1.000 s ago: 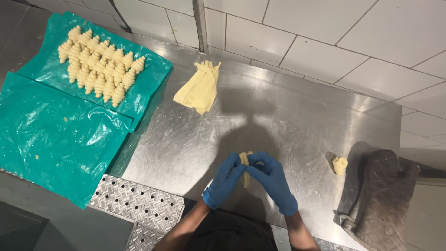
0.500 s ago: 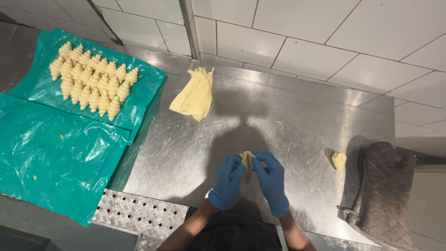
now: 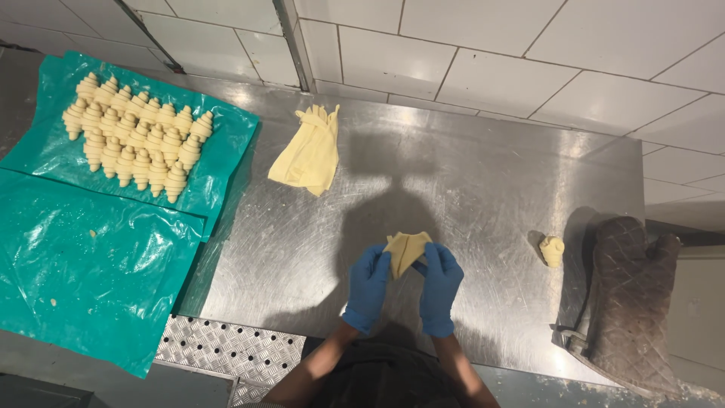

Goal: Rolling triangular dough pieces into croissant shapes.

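My fingers (image 3: 385, 266), in blue gloves, pinch a piece of dough (image 3: 405, 250) between my left hand (image 3: 368, 285) and my right hand (image 3: 439, 287), just above the near edge of the steel desk (image 3: 468, 189). One rolled piece (image 3: 552, 250) stands alone toward the right edge, beside a quilted oven mitt (image 3: 630, 302). A stack of dough triangles (image 3: 310, 151) lies near the far edge. At the left end, rows of shaped rolls (image 3: 136, 136) sit on green plastic sheets (image 3: 83, 264).

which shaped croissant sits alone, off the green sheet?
The single rolled croissant on the bare steel table, just left of the oven mitt. All the others lie packed in rows on the green sheet at far left.
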